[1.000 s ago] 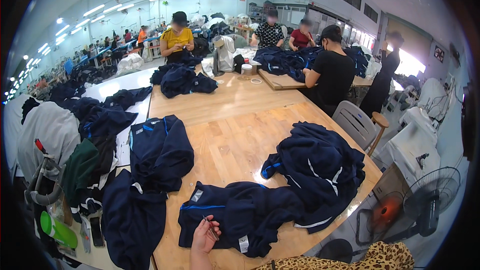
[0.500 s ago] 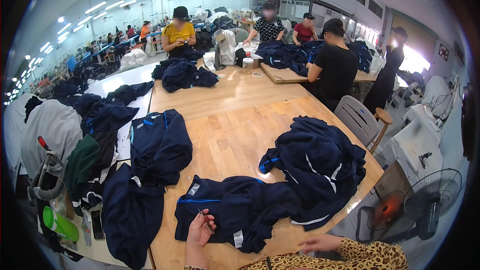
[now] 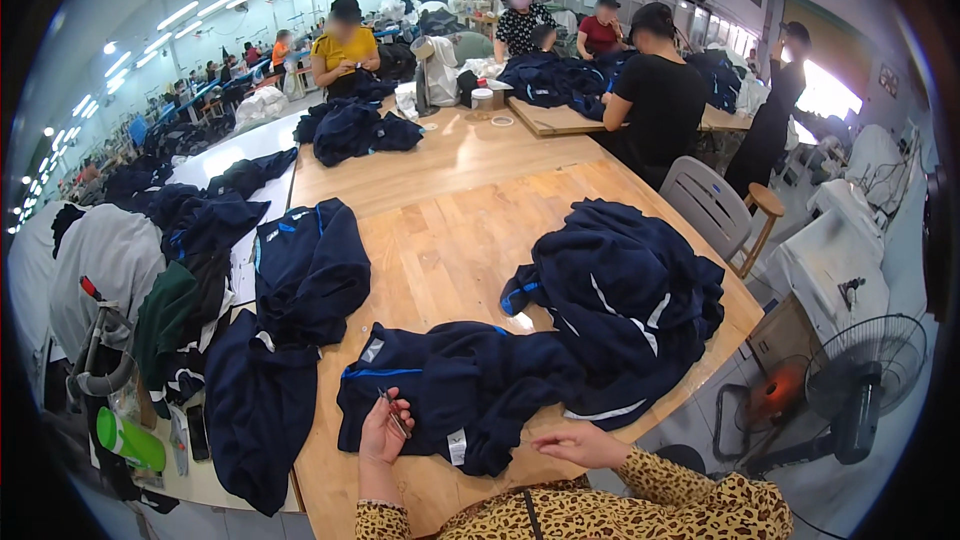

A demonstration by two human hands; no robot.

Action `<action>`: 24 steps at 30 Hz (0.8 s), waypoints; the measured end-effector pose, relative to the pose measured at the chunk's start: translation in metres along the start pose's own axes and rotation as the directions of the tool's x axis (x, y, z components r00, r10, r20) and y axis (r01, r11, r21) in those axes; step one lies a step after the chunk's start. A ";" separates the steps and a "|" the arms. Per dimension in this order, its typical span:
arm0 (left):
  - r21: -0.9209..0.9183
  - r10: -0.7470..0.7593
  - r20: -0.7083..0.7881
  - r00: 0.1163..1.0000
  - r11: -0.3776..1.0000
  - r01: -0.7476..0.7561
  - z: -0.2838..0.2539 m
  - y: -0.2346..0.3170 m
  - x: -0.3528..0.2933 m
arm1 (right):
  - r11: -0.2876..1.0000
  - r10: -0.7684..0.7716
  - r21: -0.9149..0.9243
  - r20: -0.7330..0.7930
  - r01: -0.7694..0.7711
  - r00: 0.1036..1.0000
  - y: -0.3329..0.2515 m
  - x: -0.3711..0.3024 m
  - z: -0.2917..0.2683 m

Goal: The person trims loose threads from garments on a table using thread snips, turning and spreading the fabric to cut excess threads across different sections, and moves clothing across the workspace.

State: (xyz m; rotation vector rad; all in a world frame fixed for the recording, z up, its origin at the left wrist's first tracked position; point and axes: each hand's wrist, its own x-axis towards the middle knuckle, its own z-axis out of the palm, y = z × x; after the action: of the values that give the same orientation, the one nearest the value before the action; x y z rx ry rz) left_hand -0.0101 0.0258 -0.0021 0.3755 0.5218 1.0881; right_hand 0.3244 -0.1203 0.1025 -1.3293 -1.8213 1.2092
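Observation:
A navy garment (image 3: 455, 380) with blue piping, a grey patch and a white label (image 3: 456, 446) lies spread on the wooden table before me. My left hand (image 3: 386, 428) rests at its near left part, fingers curled round a small slim metal tool that looks like thread snips (image 3: 400, 420). To the right, just off the garment's near edge, is my right hand (image 3: 582, 445), fingers stretched out toward the left. No held thing can be made out there. A larger bunched navy heap with white stripes (image 3: 630, 290) adjoins the garment on its far right.
More navy garments (image 3: 310, 260) lie along the table's left side. Beyond them are a green bottle (image 3: 130, 440) and a phone (image 3: 198, 433). A fan (image 3: 865, 380) and a grey chair (image 3: 708, 202) stand at the right. Co-workers (image 3: 655, 90) work at the far tables.
My right hand has moved left and up, closer to the garment's near edge. My left hand keeps its hold on the tool. The whole view has shifted slightly.

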 end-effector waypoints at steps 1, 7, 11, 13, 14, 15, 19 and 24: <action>0.011 0.006 0.001 1.000 1.000 -0.006 -0.001 -0.001 0.000 | 0.995 -0.072 -0.069 -0.027 0.070 0.997 -0.009 0.007 -0.003; -0.014 0.010 0.004 1.000 1.000 -0.010 0.003 -0.001 -0.003 | 0.982 -0.183 -0.050 -0.007 0.182 0.983 -0.027 0.046 -0.005; -0.023 0.028 0.002 1.000 0.999 -0.028 0.001 -0.003 -0.005 | 0.958 -0.266 -0.125 -0.055 0.257 0.962 -0.030 0.058 -0.005; -0.030 0.020 0.010 1.000 0.999 -0.020 0.002 -0.003 -0.006 | 0.957 -0.279 -0.130 -0.143 0.261 0.950 -0.024 0.061 -0.010; -0.030 0.022 0.011 1.000 0.999 -0.022 0.002 -0.003 -0.006 | 0.973 -0.221 -0.102 -0.181 0.205 0.958 -0.023 0.060 -0.012; -0.042 0.018 0.014 1.000 0.999 -0.018 0.001 -0.002 -0.006 | 0.973 -0.222 -0.103 -0.181 0.206 0.958 -0.020 0.059 -0.013; -0.046 0.008 0.018 1.000 0.999 -0.008 0.002 -0.003 -0.008 | 0.989 -0.101 -0.139 -0.337 0.057 0.936 0.012 0.046 0.002; -0.054 -0.007 0.018 1.000 0.999 0.008 -0.001 -0.003 -0.003 | 0.952 -0.078 -0.300 -0.427 -0.060 0.901 0.072 0.037 0.050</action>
State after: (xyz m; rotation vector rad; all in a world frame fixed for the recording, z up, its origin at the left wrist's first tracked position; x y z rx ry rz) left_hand -0.0091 0.0220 -0.0043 0.3358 0.4763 1.0889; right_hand 0.2998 -0.0957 0.0141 -1.6060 -1.7194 0.5641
